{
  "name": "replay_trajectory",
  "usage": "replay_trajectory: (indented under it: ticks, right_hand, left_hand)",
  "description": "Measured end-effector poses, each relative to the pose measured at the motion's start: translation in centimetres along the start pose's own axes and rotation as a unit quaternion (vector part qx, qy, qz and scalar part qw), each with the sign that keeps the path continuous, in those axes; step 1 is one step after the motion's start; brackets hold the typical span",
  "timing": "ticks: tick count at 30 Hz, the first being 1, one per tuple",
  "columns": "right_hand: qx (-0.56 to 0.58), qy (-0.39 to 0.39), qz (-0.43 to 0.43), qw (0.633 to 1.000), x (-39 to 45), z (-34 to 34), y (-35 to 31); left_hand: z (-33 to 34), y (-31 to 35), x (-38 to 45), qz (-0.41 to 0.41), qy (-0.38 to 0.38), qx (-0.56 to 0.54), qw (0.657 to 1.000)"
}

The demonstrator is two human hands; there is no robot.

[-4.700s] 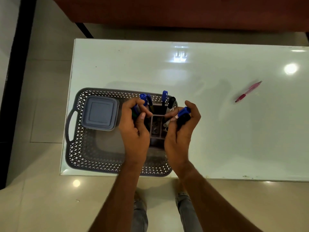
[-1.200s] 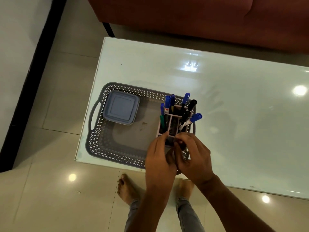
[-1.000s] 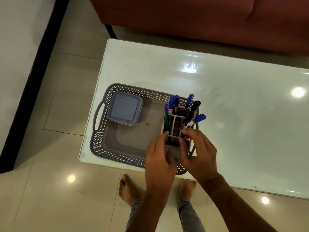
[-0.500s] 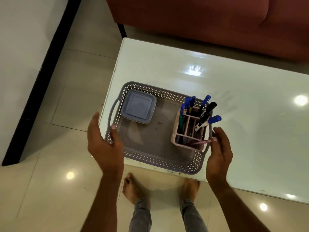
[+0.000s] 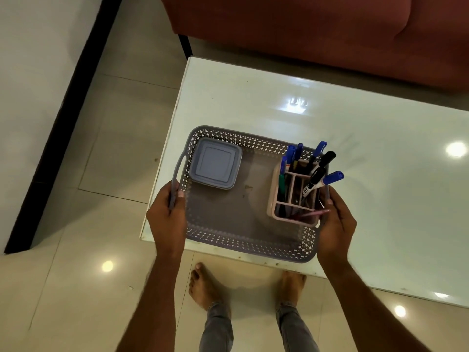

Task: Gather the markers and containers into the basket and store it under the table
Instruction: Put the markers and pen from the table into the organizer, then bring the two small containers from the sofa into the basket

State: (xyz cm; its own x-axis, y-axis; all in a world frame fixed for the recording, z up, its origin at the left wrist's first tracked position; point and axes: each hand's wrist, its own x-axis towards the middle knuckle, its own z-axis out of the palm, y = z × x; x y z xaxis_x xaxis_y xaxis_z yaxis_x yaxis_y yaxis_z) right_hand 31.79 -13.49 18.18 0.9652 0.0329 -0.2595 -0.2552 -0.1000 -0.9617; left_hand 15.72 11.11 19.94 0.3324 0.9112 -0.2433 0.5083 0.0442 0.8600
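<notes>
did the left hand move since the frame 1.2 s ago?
Yes. The left hand went from the pen holder leftward to the basket left handle, which it now grips.

Basket on table near its left corner, box in basket's far left, marker holder at its right end.

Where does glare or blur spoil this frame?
Head view: ceiling-light glare sits on bare table glass and floor tiles, clear of the basket; left hand and right hand slightly soft; markers sharp; wide-angle lens bends the table edges.
</notes>
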Motion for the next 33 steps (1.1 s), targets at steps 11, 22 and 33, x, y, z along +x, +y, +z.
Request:
replay_trajectory:
  ticks: [11,22,33]
  right_hand:
    - [-0.037,0.012,0.019,0.999,0.9,0.0,-0.8]
    - [-0.404,-0.038,-0.235,0.883,1.8,5.5,-12.0]
    - [-0.542,-0.1,-0.311,0.774,5.0,22.5,-14.9]
  left_hand:
    - [-0.7,0.0,-0.1,-0.018,-0.018,0.004,1.0]
    - [-7.4,5.1,8.8,0.162,-0.137,0.187,0.959]
    - [-9.7,14.8,20.0,0.304,-0.222,0.363,0.853]
